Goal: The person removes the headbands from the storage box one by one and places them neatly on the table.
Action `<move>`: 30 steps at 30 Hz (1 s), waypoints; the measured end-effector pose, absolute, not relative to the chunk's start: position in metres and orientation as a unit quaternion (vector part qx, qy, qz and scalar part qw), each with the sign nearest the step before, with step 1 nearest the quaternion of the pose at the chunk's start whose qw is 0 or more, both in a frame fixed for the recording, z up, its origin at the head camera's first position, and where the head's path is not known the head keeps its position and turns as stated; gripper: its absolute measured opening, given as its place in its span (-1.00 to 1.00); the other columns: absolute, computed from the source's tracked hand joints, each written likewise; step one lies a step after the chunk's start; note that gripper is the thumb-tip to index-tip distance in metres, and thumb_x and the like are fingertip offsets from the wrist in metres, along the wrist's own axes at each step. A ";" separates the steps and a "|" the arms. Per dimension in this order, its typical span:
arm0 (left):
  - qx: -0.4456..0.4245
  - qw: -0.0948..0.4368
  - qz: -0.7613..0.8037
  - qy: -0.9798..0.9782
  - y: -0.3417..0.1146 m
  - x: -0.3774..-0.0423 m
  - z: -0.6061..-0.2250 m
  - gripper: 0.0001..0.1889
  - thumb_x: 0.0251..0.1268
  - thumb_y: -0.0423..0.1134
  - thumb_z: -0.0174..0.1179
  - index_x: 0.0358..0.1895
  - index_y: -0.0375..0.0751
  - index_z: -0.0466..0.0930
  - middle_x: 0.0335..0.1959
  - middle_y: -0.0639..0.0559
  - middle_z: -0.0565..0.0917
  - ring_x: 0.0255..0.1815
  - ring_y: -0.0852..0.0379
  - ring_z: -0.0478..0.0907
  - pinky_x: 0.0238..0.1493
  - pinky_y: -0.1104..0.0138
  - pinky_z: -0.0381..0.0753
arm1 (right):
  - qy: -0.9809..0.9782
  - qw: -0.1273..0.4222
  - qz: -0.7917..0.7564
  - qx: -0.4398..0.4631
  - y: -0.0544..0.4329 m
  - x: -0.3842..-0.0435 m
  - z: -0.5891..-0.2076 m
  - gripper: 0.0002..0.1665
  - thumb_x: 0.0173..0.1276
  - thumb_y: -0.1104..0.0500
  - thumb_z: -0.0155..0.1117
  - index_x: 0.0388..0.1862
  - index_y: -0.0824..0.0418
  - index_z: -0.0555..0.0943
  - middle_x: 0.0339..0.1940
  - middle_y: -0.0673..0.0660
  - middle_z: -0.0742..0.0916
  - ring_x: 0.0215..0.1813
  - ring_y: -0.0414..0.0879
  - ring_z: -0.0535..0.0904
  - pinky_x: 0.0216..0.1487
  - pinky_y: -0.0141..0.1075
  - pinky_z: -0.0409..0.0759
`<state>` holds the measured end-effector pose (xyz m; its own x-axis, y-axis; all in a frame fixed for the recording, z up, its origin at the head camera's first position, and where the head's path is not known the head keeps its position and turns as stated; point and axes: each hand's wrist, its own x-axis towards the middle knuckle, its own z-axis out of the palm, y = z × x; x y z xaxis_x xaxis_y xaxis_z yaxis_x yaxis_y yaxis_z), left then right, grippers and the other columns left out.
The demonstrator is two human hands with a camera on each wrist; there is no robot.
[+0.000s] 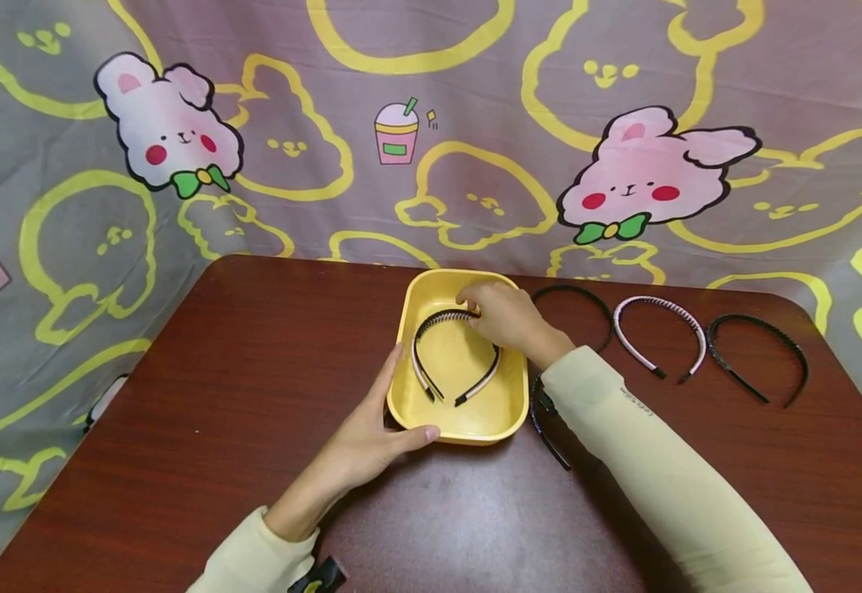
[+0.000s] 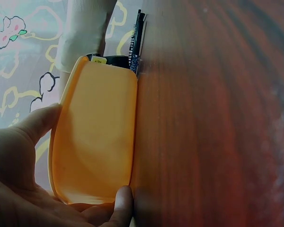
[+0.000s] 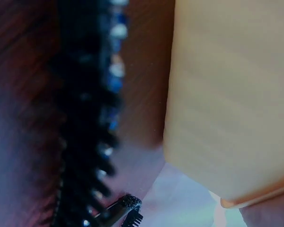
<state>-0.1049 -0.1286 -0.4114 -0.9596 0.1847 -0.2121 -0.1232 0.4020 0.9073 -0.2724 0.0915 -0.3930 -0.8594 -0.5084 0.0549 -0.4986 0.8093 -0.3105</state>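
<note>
A yellow plastic basin (image 1: 468, 428) stands at the table's middle. My left hand (image 1: 360, 441) grips its near left corner, thumb over the front rim and fingers along the side; the left wrist view shows this hand (image 2: 19, 175) against the basin's outer wall (image 2: 94, 127). Inside lie a black toothed headband (image 1: 441, 317) and a pink-and-black one (image 1: 478, 389), overlapping. My right hand (image 1: 508, 317) reaches over the far right rim, fingers curled at the top of the black headband. The hand hides part of both bands.
Right of the basin lie a black headband (image 1: 610, 321), a pink one (image 1: 668, 301) and another black one (image 1: 797, 350). A beaded dark headband (image 1: 549, 441) lies beside the basin under my right forearm, close in the right wrist view. A patterned curtain (image 1: 475, 107) hangs behind the table.
</note>
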 end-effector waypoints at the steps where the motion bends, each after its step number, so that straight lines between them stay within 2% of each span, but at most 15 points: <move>1: 0.018 0.141 0.547 0.825 -0.129 -0.105 -0.411 0.24 0.20 -0.11 0.54 0.72 0.43 -0.26 0.75 0.12 0.01 0.41 -0.04 0.37 0.58 -0.04 0.17 | 0.952 0.014 -0.156 -0.264 0.091 -0.272 -0.393 -0.62 0.35 0.23 0.47 0.14 0.15 0.74 -0.10 0.07 0.81 0.02 0.03 0.71 0.02 0.08 0.68; 4: 0.023 0.140 0.548 0.825 -0.129 -0.104 -0.411 0.23 0.22 -0.10 0.53 0.73 0.39 -0.26 0.75 0.10 0.00 0.28 -0.02 0.48 0.53 -0.03 0.24 | 0.954 0.010 -0.145 -0.263 0.091 -0.273 -0.395 -0.63 0.35 0.23 0.46 0.14 0.15 0.74 -0.11 0.08 0.82 0.02 0.04 0.72 0.01 0.08 0.69; 7: 0.029 0.140 0.549 0.824 -0.129 -0.105 -0.411 0.22 0.22 -0.10 0.53 0.73 0.38 -0.26 0.76 0.10 -0.02 0.34 -0.03 0.46 0.54 -0.05 0.23 | 0.955 0.009 -0.141 -0.262 0.090 -0.273 -0.394 -0.63 0.35 0.23 0.46 0.14 0.15 0.75 -0.11 0.09 0.82 0.01 0.05 0.73 0.00 0.09 0.69; 9: 0.030 0.140 0.549 0.823 -0.129 -0.105 -0.411 0.23 0.22 -0.10 0.53 0.73 0.37 -0.26 0.76 0.11 -0.03 0.47 -0.05 0.37 0.58 -0.08 0.19 | 0.955 0.009 -0.139 -0.261 0.090 -0.273 -0.394 -0.63 0.35 0.24 0.45 0.13 0.14 0.75 -0.12 0.09 0.82 0.01 0.05 0.73 -0.01 0.10 0.69; 11: 0.029 0.141 0.551 0.822 -0.129 -0.105 -0.412 0.24 0.21 -0.11 0.54 0.73 0.39 -0.27 0.76 0.14 -0.05 0.62 -0.07 0.18 0.62 -0.09 0.10 | 0.956 0.009 -0.139 -0.260 0.091 -0.272 -0.393 -0.63 0.34 0.25 0.45 0.13 0.14 0.75 -0.12 0.09 0.82 0.01 0.06 0.73 -0.01 0.11 0.69; 14: 0.027 0.143 0.550 0.823 -0.129 -0.106 -0.412 0.25 0.20 -0.11 0.54 0.72 0.40 -0.27 0.76 0.17 -0.05 0.66 -0.04 0.11 0.64 -0.08 0.07 | 0.956 0.007 -0.135 -0.260 0.091 -0.272 -0.393 -0.63 0.34 0.25 0.43 0.13 0.14 0.75 -0.12 0.08 0.82 0.02 0.07 0.73 -0.03 0.13 0.69; 30: 0.027 0.147 0.550 0.822 -0.129 -0.106 -0.412 0.24 0.21 -0.11 0.54 0.72 0.43 -0.28 0.75 0.26 -0.06 0.56 -0.03 0.25 0.60 -0.03 0.14 | 0.957 0.003 -0.138 -0.254 0.092 -0.271 -0.394 -0.63 0.30 0.29 0.41 0.09 0.07 0.77 -0.14 0.05 0.81 0.03 0.07 0.72 -0.02 0.17 0.66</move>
